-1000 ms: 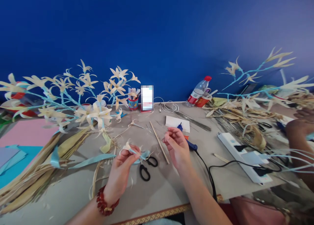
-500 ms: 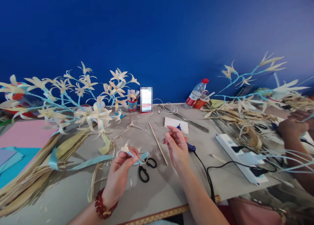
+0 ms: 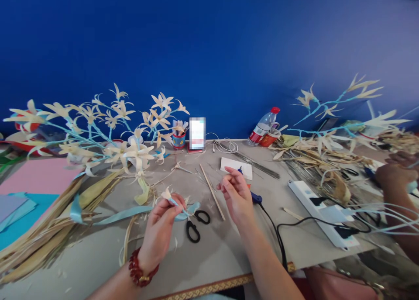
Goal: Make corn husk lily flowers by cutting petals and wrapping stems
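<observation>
Near the middle of the table, my left hand (image 3: 165, 217) is closed in a pinch on a small artificial flower (image 3: 167, 194), cream-petaled with a pale blue stem. Black-handled scissors (image 3: 194, 232) lie just right of this hand, their blades hidden under a light blue ribbon (image 3: 127, 213). My right hand (image 3: 236, 194) hovers above the table with thumb and curled fingers drawn together and the index finger raised. Whether it pinches something tiny, I cannot make out. Behind it, partly covered, lies a blue glue gun (image 3: 256, 198) with a black cord.
Flower branches (image 3: 94, 129) spread at the left above dried husks (image 3: 49, 230). A thin wooden stick (image 3: 212, 191) lies between my hands. Rightward are a power strip (image 3: 319, 212), a tilted bottle (image 3: 263, 127) and another person's hand (image 3: 394, 175). A lit phone (image 3: 197, 133) stands against the wall.
The view has shifted slightly, so the tabletop things sit a little farther right. Both hands keep nearly the same pose, and the flower stays in my left hand.
</observation>
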Motion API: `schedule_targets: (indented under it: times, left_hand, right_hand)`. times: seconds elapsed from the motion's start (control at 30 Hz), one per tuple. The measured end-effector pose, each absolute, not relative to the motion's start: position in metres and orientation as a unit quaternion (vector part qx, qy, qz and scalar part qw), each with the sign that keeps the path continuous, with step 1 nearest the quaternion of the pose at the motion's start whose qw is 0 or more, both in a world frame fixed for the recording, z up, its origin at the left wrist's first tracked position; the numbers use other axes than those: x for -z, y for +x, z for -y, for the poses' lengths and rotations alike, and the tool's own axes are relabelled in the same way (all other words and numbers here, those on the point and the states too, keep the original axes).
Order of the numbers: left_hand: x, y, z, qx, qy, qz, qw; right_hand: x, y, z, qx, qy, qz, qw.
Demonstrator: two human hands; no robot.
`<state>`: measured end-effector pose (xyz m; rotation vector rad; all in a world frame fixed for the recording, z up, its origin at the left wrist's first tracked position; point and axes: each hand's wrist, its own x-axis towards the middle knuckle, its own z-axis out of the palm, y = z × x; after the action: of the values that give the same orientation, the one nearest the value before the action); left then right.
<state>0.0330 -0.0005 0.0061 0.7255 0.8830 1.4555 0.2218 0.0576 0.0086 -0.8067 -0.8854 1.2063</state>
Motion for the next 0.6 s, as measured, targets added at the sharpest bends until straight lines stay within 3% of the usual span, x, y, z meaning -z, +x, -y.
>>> schedule_targets:
  times: [0.6]
  left_hand:
    - [-0.0057,0.0349,0.0006,-0.622,0.320,-0.387,0.601]
  right_hand:
    - [-0.0043,0.2184,-0.0566,-0.651,-0.308,0.322,0.614]
